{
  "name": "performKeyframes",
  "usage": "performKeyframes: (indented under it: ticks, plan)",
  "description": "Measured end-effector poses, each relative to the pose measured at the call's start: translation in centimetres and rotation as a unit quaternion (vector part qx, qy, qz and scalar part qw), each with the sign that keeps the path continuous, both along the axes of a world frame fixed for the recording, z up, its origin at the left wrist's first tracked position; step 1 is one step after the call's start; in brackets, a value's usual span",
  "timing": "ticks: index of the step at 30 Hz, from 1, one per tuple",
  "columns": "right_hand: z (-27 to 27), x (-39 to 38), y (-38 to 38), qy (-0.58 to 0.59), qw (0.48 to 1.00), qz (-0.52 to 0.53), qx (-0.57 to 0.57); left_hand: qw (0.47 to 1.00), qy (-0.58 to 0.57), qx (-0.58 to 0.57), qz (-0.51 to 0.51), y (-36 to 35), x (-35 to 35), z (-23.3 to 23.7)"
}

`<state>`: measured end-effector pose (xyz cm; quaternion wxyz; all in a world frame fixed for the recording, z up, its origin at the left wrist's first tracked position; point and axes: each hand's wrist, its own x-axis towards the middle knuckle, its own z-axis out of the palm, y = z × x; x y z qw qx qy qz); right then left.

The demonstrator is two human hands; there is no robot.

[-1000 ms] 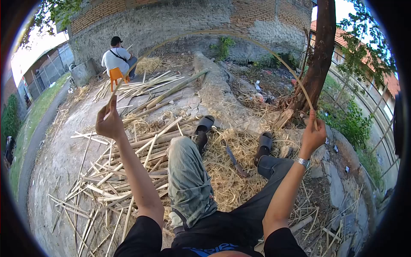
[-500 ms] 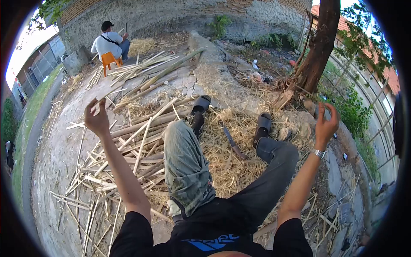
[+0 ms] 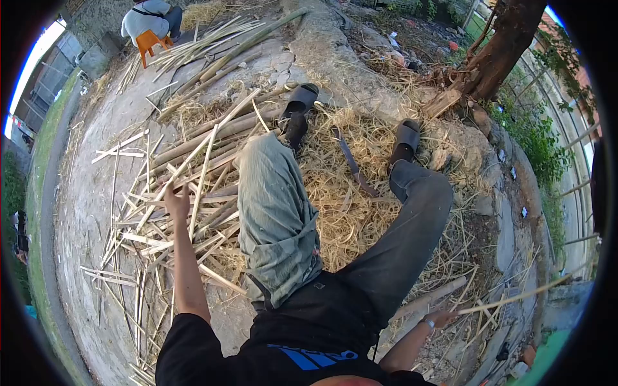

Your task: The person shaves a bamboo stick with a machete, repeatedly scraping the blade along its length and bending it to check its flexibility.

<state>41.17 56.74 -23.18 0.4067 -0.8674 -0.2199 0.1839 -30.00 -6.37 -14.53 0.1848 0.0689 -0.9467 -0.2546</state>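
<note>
My left hand (image 3: 176,202) is over the pile of split bamboo strips (image 3: 215,151) left of my knee, its fingers apart and nothing seen in them. Low on the right, my right hand (image 3: 443,318) closes on one end of a long thin bamboo strip (image 3: 508,301), which points out to the right. Between my feet a machete (image 3: 347,154) with a dark blade lies on a heap of pale shavings (image 3: 335,225).
A person (image 3: 147,22) sits on an orange stool (image 3: 149,45) at the back left, beside more strips (image 3: 206,45). Long bamboo poles (image 3: 248,45) lie on the ground nearby. A tree trunk (image 3: 505,51) leans at the upper right, near loose rocks (image 3: 440,159).
Both hands have dropped from their raised positions. My left hand came down to the strips; my right swung down and back and now has a bamboo strip. The view tilted downward.
</note>
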Motion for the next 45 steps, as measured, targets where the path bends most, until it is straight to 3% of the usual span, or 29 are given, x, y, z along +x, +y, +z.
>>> performKeyframes:
  ticks: [2,4,7,8,10,11,13,14,15,17,18,19,20,23,25,27,28,29,30,31,33,34,36,38,39,40,41,44,45]
  plan:
    - [-8.9,6.6,-5.0,-0.049,0.996,0.023,-0.065,0.997,-0.069,0.021,-0.024,0.2,0.4,-6.2]
    - [-10.9,7.1,-8.9,0.221,0.959,0.141,-0.109,0.990,-0.131,-0.055,0.023,0.8,1.6,-9.8]
    - [-8.8,-0.3,-7.9,0.093,0.978,0.135,-0.132,0.978,-0.177,-0.084,0.076,0.3,1.9,-15.7]
    - [-9.1,-0.8,-3.9,0.095,0.982,0.152,-0.054,0.966,-0.223,-0.074,0.106,0.3,1.9,-16.6]
    - [1.1,-10.3,2.5,0.018,0.982,0.189,0.001,0.941,-0.316,-0.089,0.079,-0.2,1.2,-17.8]
    - [-1.1,-7.1,9.9,0.133,0.910,0.376,0.111,0.909,-0.402,-0.102,0.053,-0.3,0.8,-17.8]
    - [19.7,-24.0,8.4,0.195,0.855,0.434,0.206,0.909,-0.405,-0.073,0.059,1.5,0.7,-12.8]
    - [24.1,-27.5,9.2,0.117,0.759,0.585,0.260,0.937,-0.303,-0.126,0.117,1.6,0.3,-12.7]
    - [28.3,-32.3,10.3,0.177,0.720,0.624,0.248,0.949,-0.194,-0.177,0.172,1.7,-0.2,-13.1]
    - [32.8,-41.2,9.6,0.039,0.592,0.783,0.188,0.930,-0.238,-0.219,0.175,-0.5,-1.5,-15.7]
    - [32.6,-45.5,9.2,0.022,0.522,0.843,0.129,0.896,-0.396,-0.192,0.060,-6.3,-4.3,-21.6]
    - [30.5,-49.1,9.9,0.010,0.454,0.889,0.056,0.894,-0.383,-0.224,0.068,-3.6,-2.9,-18.4]
    - [27.5,-52.2,9.9,-0.006,0.407,0.914,0.004,0.908,-0.346,-0.228,0.061,-4.2,-2.9,-19.6]
    - [14.1,-56.5,9.5,-0.230,0.348,0.903,-0.102,0.926,-0.320,-0.181,0.084,-0.7,-0.4,-17.5]
    - [7.8,-53.4,7.7,-0.405,0.157,0.889,-0.141,0.930,-0.324,-0.126,0.119,0.6,1.2,-16.3]
    - [7.1,-51.8,7.0,-0.406,-0.055,0.872,-0.268,0.945,-0.218,-0.240,0.038,0.7,2.7,-18.4]
    - [6.7,-51.8,7.2,-0.411,-0.053,0.868,-0.274,0.959,-0.176,-0.222,0.029,0.9,3.0,-19.1]
    - [6.3,-52.3,7.3,-0.401,0.015,0.864,-0.305,0.970,-0.134,-0.201,0.022,1.1,3.3,-19.8]
    - [5.8,-53.1,7.8,-0.390,0.084,0.855,-0.330,0.974,-0.203,-0.098,0.030,2.5,3.5,-17.8]
    - [5.0,-54.0,8.2,-0.399,0.085,0.852,-0.328,0.963,-0.269,0.005,0.037,3.8,3.5,-15.1]
    - [2.5,-55.6,8.2,-0.412,0.212,0.858,-0.221,0.949,-0.297,0.106,0.011,2.8,3.1,-16.2]
    - [1.7,-56.7,7.3,-0.416,0.206,0.859,-0.215,0.976,-0.218,0.012,-0.002,4.1,2.8,-14.7]
    - [-0.5,-57.2,3.8,-0.319,0.376,0.843,-0.213,0.967,-0.013,-0.252,0.011,7.1,3.0,-11.8]
    - [-5.4,-57.3,1.7,-0.326,0.401,0.827,-0.220,0.974,-0.045,-0.209,-0.071,7.8,1.6,-13.3]
    - [-8.9,-57.2,0.7,-0.335,0.430,0.806,-0.230,0.972,-0.193,0.008,-0.134,9.5,2.0,-12.2]
    - [-14.6,-56.1,0.2,-0.376,0.464,0.786,-0.161,0.882,-0.390,0.225,-0.138,8.9,1.3,-15.2]
    - [-14.3,-56.0,-0.5,-0.370,0.465,0.787,-0.165,0.835,-0.445,0.273,-0.172,9.9,1.9,-17.2]
    - [-5.2,-56.6,-2.3,-0.327,0.448,0.789,-0.264,0.841,-0.414,0.151,-0.314,14.7,2.9,-19.7]
    - [-5.7,-56.3,-1.5,-0.328,0.446,0.788,-0.269,0.839,-0.410,0.129,-0.335,15.7,2.7,-20.0]
